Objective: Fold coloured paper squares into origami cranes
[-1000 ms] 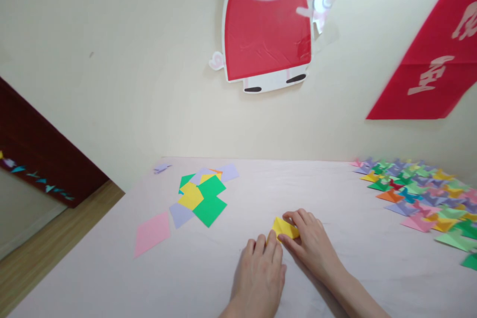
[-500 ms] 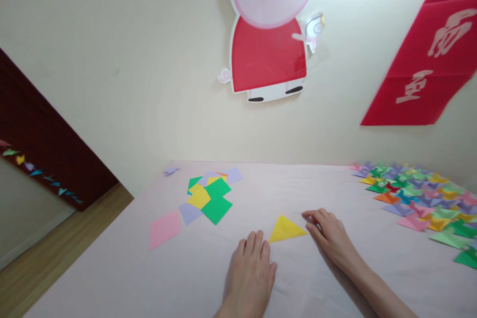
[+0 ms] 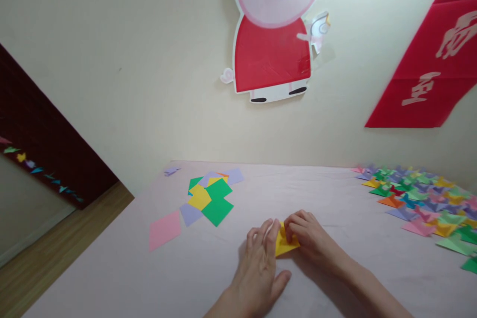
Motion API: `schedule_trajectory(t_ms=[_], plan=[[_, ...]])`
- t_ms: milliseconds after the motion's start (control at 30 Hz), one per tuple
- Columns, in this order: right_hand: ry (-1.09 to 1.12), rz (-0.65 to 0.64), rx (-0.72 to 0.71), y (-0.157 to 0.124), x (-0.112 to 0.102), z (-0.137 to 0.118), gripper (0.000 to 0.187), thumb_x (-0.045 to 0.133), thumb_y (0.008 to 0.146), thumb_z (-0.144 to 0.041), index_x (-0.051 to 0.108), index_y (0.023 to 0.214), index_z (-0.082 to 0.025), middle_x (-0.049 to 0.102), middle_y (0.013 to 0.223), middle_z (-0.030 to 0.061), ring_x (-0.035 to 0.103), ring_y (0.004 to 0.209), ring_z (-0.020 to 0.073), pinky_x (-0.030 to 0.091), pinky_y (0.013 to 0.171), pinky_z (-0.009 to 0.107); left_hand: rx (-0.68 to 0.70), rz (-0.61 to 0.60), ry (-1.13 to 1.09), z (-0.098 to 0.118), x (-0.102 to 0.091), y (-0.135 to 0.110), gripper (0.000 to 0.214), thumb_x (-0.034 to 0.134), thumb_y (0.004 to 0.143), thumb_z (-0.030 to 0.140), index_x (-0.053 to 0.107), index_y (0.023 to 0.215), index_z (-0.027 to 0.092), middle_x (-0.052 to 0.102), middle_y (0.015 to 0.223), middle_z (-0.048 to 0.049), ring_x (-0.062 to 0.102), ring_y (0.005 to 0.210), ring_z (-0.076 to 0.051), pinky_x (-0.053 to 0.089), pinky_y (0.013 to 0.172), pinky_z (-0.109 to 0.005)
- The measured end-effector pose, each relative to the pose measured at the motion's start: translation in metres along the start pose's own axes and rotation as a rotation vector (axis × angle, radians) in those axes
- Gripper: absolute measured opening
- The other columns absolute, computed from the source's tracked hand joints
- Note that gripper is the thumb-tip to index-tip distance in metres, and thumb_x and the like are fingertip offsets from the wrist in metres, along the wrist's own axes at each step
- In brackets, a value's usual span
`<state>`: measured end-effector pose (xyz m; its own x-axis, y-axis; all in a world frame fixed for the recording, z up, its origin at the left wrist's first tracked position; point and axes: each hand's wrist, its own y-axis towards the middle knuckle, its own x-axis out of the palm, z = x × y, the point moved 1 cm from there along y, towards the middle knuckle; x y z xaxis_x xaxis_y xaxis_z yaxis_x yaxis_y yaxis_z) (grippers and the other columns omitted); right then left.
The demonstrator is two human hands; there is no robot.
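Note:
A folded yellow paper lies on the pale pink table in front of me. My left hand rests beside it with fingers spread, the fingertips touching the paper's left edge. My right hand has its fingers curled and pinches the paper's upper right part, bending a flap over. Part of the paper is hidden under both hands.
A loose pile of flat coloured paper squares lies to the left, with a pink square nearer the edge. Several folded paper shapes cover the right side. The table's left edge drops to a wooden floor. A wall stands behind.
Half a second ago the yellow paper lay as a flat triangle with both hands beside it. Now my right hand has closed on it and folds it, and my left hand has moved up to it.

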<state>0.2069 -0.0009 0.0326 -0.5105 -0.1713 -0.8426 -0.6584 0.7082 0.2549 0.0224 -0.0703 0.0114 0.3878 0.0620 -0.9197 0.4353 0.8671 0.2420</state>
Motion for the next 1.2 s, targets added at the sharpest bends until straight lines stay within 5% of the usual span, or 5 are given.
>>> schedule_trajectory(t_ms=[167,333,567,767,1200], plan=[[0.069,-0.068,0.009,-0.015,-0.009,0.003,0.022,0.050,0.077,-0.001,0.056,0.081,-0.021,0.068,0.101,0.0029,0.057,0.097,0.0191,0.038,0.085,0.033,0.006,-0.058,0.104,-0.007,0.002,-0.005,0.064,0.055,0.092,0.044,0.032,0.148,0.022,0.030,0.157,-0.0074,0.023,0.144,-0.030,0.029,0.112,-0.053],[0.187,-0.014,0.164,-0.015,-0.006,0.003,0.012,0.051,0.090,-0.026,0.059,0.082,-0.022,0.068,0.094,0.0042,0.060,0.089,0.0196,0.042,0.085,0.034,-0.074,-0.070,0.078,-0.012,-0.004,-0.005,0.057,0.050,0.093,0.055,0.049,0.137,0.019,0.047,0.147,-0.0082,0.037,0.137,-0.032,0.031,0.110,-0.052],[0.161,0.122,0.467,0.004,0.011,0.004,0.017,0.047,0.086,-0.032,0.058,0.079,-0.022,0.065,0.078,0.0025,0.059,0.073,0.0196,0.043,0.068,0.030,-0.109,0.019,0.107,-0.009,-0.002,-0.007,0.084,0.062,0.087,0.039,0.018,0.154,0.017,0.034,0.154,-0.0146,0.034,0.138,-0.032,0.037,0.105,-0.047],[0.111,0.157,0.510,0.011,0.017,0.005,0.016,0.046,0.084,-0.032,0.057,0.077,-0.023,0.067,0.077,0.0025,0.061,0.073,0.0200,0.043,0.068,0.031,0.131,-0.116,0.117,-0.013,0.017,-0.010,0.089,0.055,0.090,0.053,0.007,0.155,0.017,0.017,0.160,-0.0082,0.016,0.147,-0.029,0.031,0.112,-0.045],[0.044,0.178,0.508,0.013,0.025,0.007,0.015,0.045,0.086,-0.029,0.056,0.079,-0.023,0.066,0.077,0.0025,0.061,0.074,0.0205,0.043,0.069,0.031,0.077,-0.238,0.022,-0.015,0.017,-0.001,0.086,0.044,0.092,0.062,0.013,0.154,0.013,0.017,0.158,-0.0111,0.022,0.145,-0.029,0.027,0.114,-0.047]])
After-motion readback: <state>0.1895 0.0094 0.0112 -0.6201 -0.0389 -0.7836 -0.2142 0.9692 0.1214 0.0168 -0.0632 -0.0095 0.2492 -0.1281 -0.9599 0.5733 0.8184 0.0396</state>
